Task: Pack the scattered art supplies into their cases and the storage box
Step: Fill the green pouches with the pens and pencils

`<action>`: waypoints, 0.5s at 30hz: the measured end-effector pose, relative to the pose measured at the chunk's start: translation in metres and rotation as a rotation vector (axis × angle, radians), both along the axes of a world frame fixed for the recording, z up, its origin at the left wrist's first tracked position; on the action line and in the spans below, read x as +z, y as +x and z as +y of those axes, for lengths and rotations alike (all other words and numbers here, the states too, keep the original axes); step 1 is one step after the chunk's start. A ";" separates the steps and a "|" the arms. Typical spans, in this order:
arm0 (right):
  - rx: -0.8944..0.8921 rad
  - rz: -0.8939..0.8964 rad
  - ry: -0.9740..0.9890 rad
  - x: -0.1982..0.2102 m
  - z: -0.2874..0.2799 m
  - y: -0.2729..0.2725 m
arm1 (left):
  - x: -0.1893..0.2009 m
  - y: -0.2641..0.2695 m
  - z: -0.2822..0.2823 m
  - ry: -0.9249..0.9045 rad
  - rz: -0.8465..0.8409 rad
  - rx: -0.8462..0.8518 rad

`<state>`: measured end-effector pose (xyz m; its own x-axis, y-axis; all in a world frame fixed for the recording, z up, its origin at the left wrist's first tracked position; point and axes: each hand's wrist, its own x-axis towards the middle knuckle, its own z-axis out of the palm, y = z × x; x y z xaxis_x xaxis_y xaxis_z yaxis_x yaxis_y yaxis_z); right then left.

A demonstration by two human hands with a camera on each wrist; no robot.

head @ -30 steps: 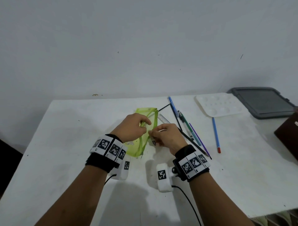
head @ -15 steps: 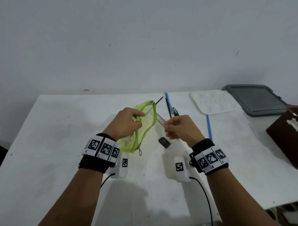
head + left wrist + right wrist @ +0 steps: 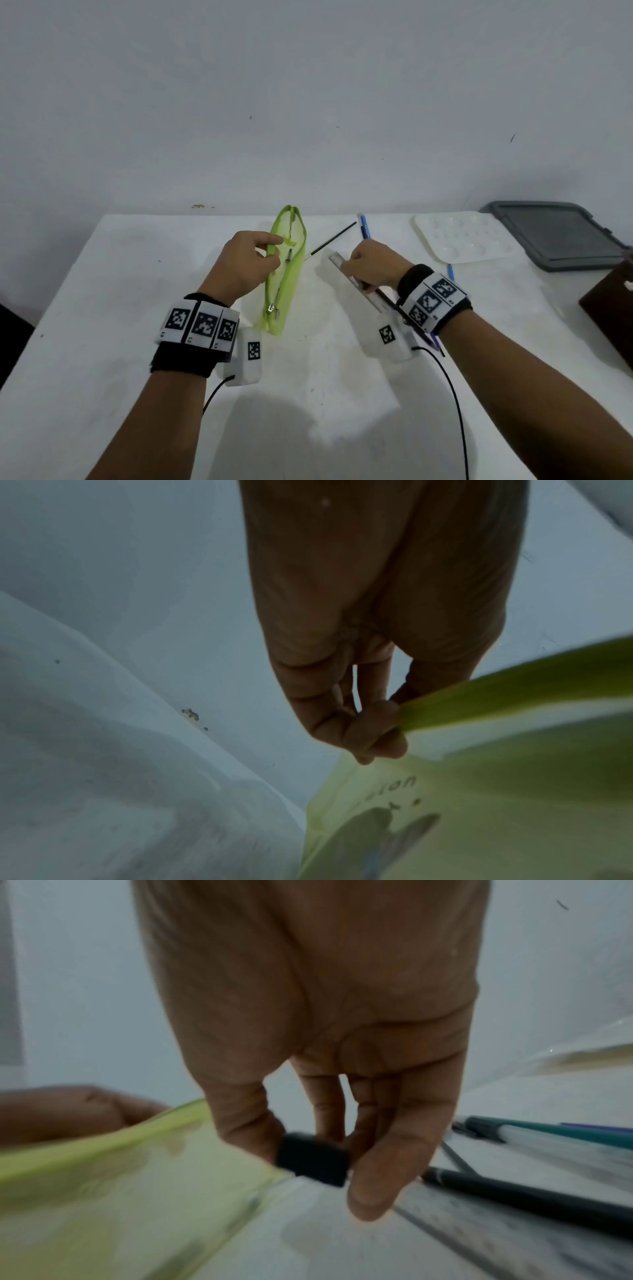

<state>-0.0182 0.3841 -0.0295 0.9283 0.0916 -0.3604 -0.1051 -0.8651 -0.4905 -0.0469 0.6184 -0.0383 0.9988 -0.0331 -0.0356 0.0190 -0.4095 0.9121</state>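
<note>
We pinch the green pouch (image 3: 286, 274) open with our left hand (image 3: 241, 265); our right hand (image 3: 308, 1047) grips a small black block (image 3: 313, 1158), probably going inside next.

White table (image 3: 102, 308); grey wall (image 3: 308, 85); dark brown object, possibly box (image 3: 613, 308), at right edge

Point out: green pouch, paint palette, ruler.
green pouch (image 3: 291, 291), head view, mesh side wall.
paint palette (image 3: 462, 240), head view, centre of its wells.
ruler (image 3: 337, 259), head view, far end.
</note>
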 end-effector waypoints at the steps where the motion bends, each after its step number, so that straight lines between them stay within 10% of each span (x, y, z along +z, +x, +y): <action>1: -0.037 -0.007 0.043 0.001 0.003 0.012 | -0.001 0.000 0.001 -0.011 0.005 0.009; 15: -0.144 0.074 0.003 -0.020 0.046 0.063 | 0.008 -0.002 -0.004 -0.042 0.029 -0.063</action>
